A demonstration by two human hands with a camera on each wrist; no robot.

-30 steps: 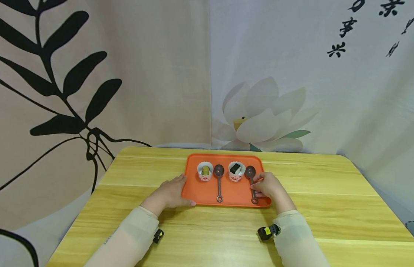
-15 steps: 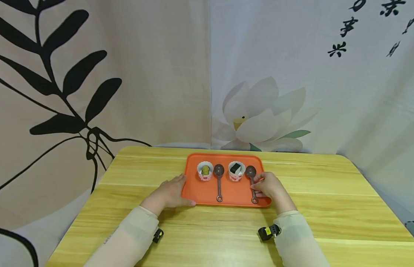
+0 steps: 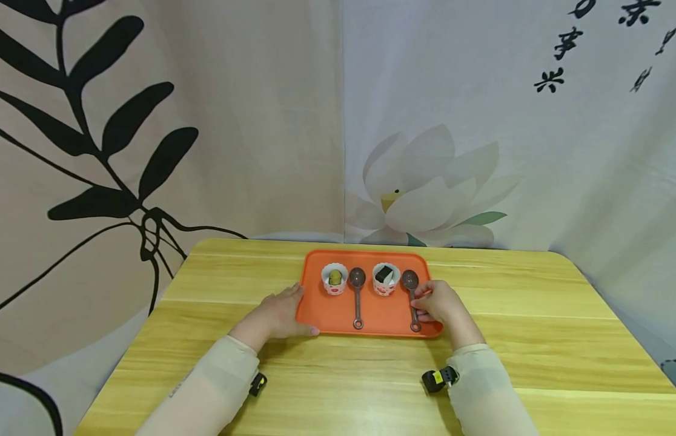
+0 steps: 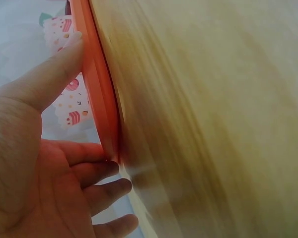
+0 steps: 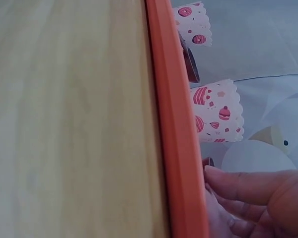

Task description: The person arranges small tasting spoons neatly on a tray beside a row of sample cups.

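An orange tray (image 3: pixel 329 315) lies on the wooden table. My left hand (image 3: pixel 278 313) touches its left side and near left corner; in the left wrist view the thumb is at the rim and the fingers spread loosely along the corner. With thumb and fingertips my right hand (image 3: pixel 441 307) pinches the handle of the right-hand dark spoon (image 3: pixel 409 280), whose bowl points away. Another dark spoon (image 3: pixel 357 278) lies roughly parallel between two patterned paper cups. The left cup (image 3: pixel 334 289) holds something yellowish-green, the right cup (image 3: pixel 384 289) something black and white.
The light wooden table (image 3: pixel 338 387) extends around the tray. A printed curtain (image 3: pixel 251 121) with leaves, a lotus and characters hangs behind its far edge.
The right-hand spoon's bowl has shifted very slightly to the right under my right hand. My left hand, the tray, the cups and the other spoon look unchanged.
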